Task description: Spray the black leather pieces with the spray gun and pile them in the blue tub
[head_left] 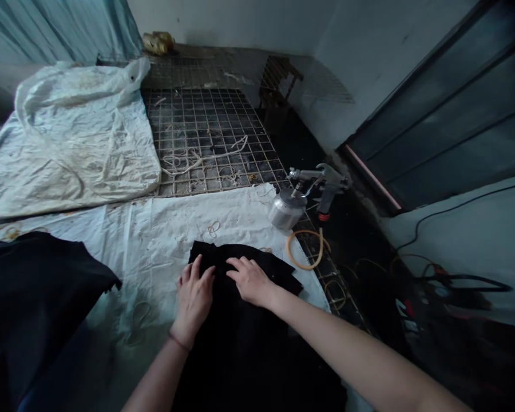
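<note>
A dark piece of cloth (pixel 236 343) lies in front of me on a white sheet (pixel 154 223), its far edge uneven and layered. On the left side of that edge rests my left hand (pixel 194 294), fingers apart and slightly bent, a thin band round the wrist. My right hand (pixel 251 280) touches the cloth a little to the right, fingers stretched out toward the left hand. Neither hand grips anything that I can see. To the left lies a second dark cloth (pixel 47 292) with a frayed corner.
A spray gun (pixel 326 183) with a metal cup (pixel 287 209) stands at the sheet's right edge, near a yellowish hose (pixel 288 252). Beyond is a wire grid (pixel 223 123) with loose cords. A whitish covered pad (pixel 90 143) lies back left; a dark stool (pixel 278 80) stands behind.
</note>
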The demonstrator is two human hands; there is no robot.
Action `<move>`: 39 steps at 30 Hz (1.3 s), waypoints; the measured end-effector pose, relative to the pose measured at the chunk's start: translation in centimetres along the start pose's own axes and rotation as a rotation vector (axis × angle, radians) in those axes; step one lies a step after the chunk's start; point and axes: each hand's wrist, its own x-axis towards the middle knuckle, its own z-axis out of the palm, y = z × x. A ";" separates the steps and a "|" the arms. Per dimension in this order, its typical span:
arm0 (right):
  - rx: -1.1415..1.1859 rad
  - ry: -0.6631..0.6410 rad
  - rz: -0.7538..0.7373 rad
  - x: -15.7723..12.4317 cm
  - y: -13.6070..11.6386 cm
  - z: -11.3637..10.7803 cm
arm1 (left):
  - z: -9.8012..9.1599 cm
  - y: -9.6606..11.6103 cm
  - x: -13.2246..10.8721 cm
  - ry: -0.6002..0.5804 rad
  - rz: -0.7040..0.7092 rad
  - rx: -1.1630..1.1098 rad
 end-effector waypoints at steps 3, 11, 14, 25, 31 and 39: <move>0.012 0.020 0.057 0.3 -0.1 -0.1 | 0.5 -1.4 1.0 0.128 -0.139 -0.156; 0.047 0.066 0.110 0.7 -1.0 0.5 | 0.4 -1.8 0.9 0.014 -0.478 -0.274; 0.065 0.080 0.125 0.7 -1.1 0.7 | 0.2 -1.2 1.1 0.006 -0.454 -0.189; 0.048 0.107 0.139 0.0 -1.6 1.7 | 0.6 -1.2 1.5 0.069 -0.428 -0.131; 0.033 0.119 0.133 -0.1 -1.6 2.2 | 0.2 -0.9 1.2 0.025 -0.546 -0.107; 0.025 0.148 0.129 -0.3 -1.6 2.9 | -0.2 0.3 0.4 0.077 -0.450 -0.012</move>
